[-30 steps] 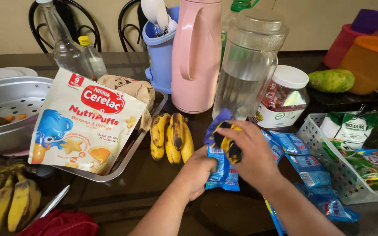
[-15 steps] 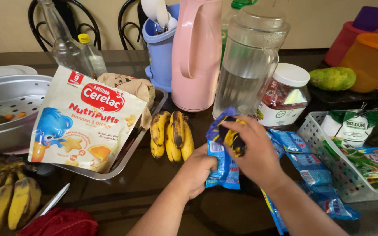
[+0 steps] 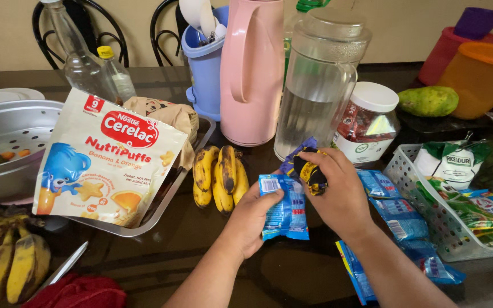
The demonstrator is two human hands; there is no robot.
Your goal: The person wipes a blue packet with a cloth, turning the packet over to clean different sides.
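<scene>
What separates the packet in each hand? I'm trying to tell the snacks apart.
The left hand pinches a flat light blue sachet; the right hand grips a crumpled yellow-and-black packet. The blue sachet hangs spread out, while the yellow-and-black packet is bunched up. Both are small wrappers held above the table.

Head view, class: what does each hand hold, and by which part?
The left hand pinches a blue sachet by its upper left edge. The right hand grips a yellow-and-black packet around its middle, fingers curled over it.
</scene>
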